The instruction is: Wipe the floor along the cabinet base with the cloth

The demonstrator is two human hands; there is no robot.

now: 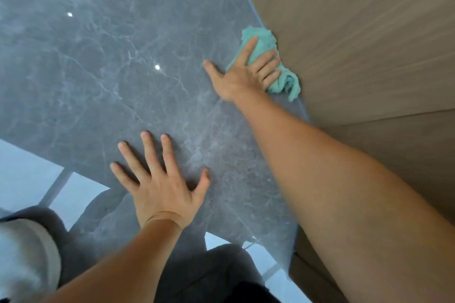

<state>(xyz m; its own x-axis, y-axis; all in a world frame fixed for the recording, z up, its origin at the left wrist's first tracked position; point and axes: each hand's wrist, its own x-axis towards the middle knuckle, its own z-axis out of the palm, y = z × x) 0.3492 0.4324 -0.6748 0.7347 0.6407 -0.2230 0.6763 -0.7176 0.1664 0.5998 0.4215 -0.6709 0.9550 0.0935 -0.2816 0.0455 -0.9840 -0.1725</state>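
**Inspector A:** Surface first. A glossy dark grey stone floor with pale veining [103, 56] fills most of the view and carries two small bright light reflections. A tan wood-grain cabinet front [357, 44] rises along its far-right edge. Pale window reflections lie on the floor toward the near-left corner.

**Inspector B:** Condition of the working grip?

**Inspector A:** The right hand [246, 74] lies palm-down, fingers extended and only slightly curled, pressing on a crumpled teal terry cloth [261, 39]. It is a flat press rather than a closed grasp; the thumb points away to the left and rests on bare floor, clear of the cloth.

**Inspector B:** Where is the cloth relative to that grip?

**Inspector A:** Directly under the fingers. One bunch projects beyond the fingertips, another trails out on the little-finger side. The cloth sits on the floor against the foot of the cabinet, just beyond the fingers.

**Inspector B:** The other hand?

**Inspector A:** The left hand [162, 179] is well apart from the grip, nearer the person, flat on the floor with fingers spread wide and holding nothing. Dark trousers [216, 275] show behind it.
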